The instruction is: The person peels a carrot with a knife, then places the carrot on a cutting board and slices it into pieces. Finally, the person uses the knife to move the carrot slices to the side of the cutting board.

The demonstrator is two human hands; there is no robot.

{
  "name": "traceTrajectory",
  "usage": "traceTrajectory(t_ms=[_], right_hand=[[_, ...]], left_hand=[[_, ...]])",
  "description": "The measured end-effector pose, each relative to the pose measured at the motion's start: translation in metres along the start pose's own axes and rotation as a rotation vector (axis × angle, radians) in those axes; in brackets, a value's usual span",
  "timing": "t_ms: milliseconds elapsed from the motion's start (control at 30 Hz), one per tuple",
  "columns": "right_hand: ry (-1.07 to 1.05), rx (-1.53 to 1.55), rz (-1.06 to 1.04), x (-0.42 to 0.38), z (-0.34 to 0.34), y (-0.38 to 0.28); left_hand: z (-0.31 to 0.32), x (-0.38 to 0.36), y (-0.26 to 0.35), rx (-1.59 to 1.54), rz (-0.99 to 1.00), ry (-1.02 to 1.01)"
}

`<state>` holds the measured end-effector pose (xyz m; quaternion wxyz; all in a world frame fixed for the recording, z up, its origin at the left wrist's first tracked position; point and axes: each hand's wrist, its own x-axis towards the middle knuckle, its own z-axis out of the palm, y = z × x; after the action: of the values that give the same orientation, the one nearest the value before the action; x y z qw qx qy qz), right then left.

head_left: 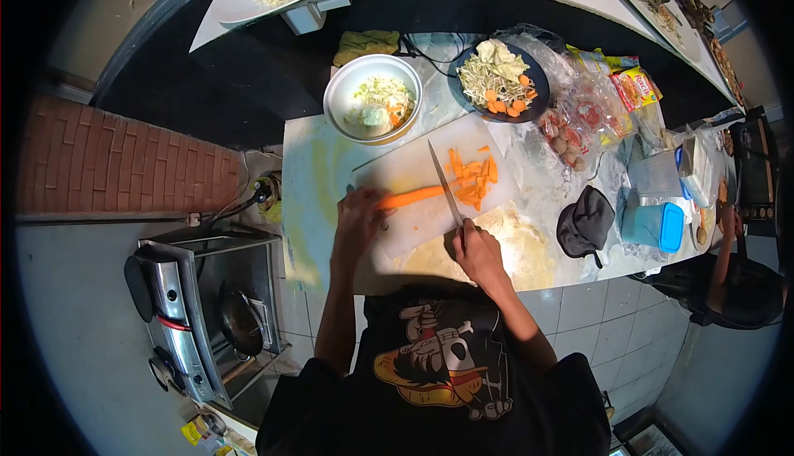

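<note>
My left hand grips the thick end of a peeled carrot, its fingers curled around it. The carrot lies across a white cutting board. In my right hand is the handle of a knife; its blade points away from me and crosses the carrot's far end. Cut carrot pieces are heaped on the board just right of the blade. Behind the board stands a white bowl with chopped vegetables in it.
A dark plate holds bean sprouts, carrot slices and cabbage. Plastic bags, a black cap and a blue-lidded container are on the right. At left stands a gas stove. Another person's arm shows far right.
</note>
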<state>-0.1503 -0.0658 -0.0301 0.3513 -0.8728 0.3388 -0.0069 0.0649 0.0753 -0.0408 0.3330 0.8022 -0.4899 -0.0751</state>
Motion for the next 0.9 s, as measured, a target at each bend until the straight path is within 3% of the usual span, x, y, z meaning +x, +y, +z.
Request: traceTrajectory(t_ms=[133,267,367,633,900], right_hand=[[-0.030,-0.024,-0.001,0.003,-0.002,-0.004],[-0.037,-0.028,0.009,0.005,-0.004,-0.003],[-0.006,0.015,-0.015,0.005,-0.004,-0.002],[0.010,0.167,-0.094,0.003,-0.007,0.013],[-0.017,0.122,-0.106,0.004,-0.004,0.012]], left_hand=[[0.020,0.010,0.022,0.200,0.137,0.114],[0.034,0.025,0.037,0.223,0.149,0.075],[0.044,0.032,0.033,0.025,0.125,-0.040],[0.052,0.027,0.031,-0.101,0.061,0.065],[0.053,0.031,0.029,-0.127,0.053,0.078]])
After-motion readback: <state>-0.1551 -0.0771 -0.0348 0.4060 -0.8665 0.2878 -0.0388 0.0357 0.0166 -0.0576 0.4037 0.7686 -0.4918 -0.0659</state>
